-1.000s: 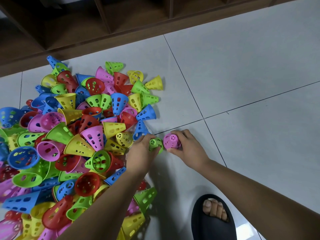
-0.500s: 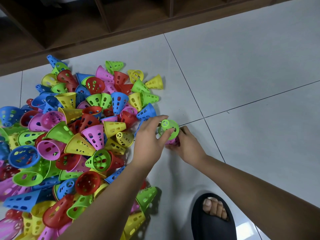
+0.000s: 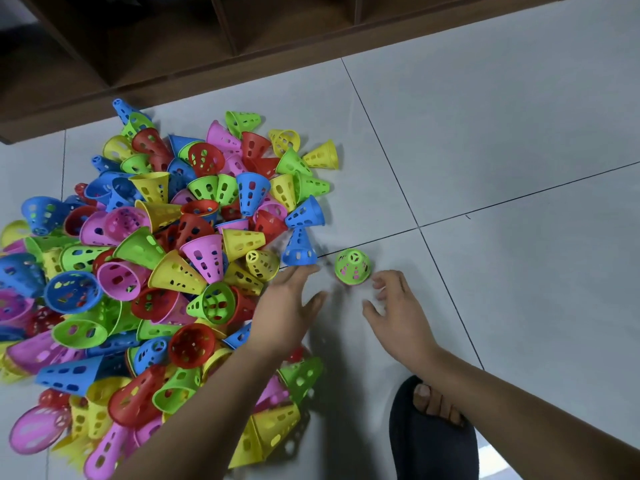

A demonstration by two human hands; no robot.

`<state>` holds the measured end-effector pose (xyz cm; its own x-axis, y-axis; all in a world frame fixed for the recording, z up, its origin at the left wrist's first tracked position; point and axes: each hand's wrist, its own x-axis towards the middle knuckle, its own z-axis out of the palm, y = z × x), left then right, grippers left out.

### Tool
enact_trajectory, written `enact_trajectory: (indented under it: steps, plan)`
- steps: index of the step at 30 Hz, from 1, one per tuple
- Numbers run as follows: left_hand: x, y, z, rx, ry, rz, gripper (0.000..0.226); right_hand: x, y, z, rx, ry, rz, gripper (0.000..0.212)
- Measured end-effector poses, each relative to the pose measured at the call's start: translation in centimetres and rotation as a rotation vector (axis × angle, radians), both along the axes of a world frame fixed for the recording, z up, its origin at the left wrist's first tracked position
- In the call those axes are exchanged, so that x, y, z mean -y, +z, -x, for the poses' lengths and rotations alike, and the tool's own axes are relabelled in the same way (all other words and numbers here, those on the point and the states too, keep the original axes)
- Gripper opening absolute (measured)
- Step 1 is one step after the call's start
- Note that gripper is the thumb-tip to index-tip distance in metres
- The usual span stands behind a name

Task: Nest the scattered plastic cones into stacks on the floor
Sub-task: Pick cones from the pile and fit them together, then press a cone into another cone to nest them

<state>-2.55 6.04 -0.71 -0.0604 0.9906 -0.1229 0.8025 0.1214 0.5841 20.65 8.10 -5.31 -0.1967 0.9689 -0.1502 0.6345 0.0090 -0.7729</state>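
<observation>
A green cone (image 3: 352, 267) stands upright on the tiled floor, nested over a pink cone whose colour shows through its holes. My left hand (image 3: 287, 306) hovers to its lower left with fingers spread, touching nothing. My right hand (image 3: 394, 306) is just below and right of the stack, fingers loosely curled and empty. A big heap of scattered cones (image 3: 166, 258) in blue, yellow, pink, red and green fills the left half of the floor. A blue cone (image 3: 298, 247) stands at the heap's edge, close to my left fingertips.
A dark wooden shelf unit (image 3: 173, 46) runs along the back. My foot in a black sandal (image 3: 433, 431) rests at the bottom right. Pale floor tiles (image 3: 519, 168) stretch to the right.
My left hand set the green cone over the pink one and let go. Both hands have drawn back from the stack, toward me.
</observation>
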Motion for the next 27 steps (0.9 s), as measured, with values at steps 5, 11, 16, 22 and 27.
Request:
enact_trajectory:
  steps: [5, 11, 16, 22, 27]
  plan:
    - [3.8, 0.0, 3.2, -0.117, 0.072, 0.078, 0.052, 3.5, 1.7, 2.5, 0.072, 0.455, -0.045, 0.035]
    - [6.7, -0.2, 4.2, -0.234, 0.007, 0.169, 0.059, 5.9, 1.7, 5.6, 0.223, 0.893, -0.07, 0.062]
    - [7.4, 0.0, 4.5, -0.334, -0.112, 0.217, 0.056, 6.1, 0.6, 6.2, 0.293, 0.935, -0.117, 0.054]
    - [6.9, -0.1, 5.0, -0.4, -0.17, 0.257, 0.07, 5.4, 0.1, 5.3, 0.246, 0.871, -0.081, 0.039]
    - [5.8, -0.5, 4.7, -0.341, -0.121, 0.253, 0.06, 5.0, 0.8, 3.9, 0.184, 0.759, 0.049, 0.034]
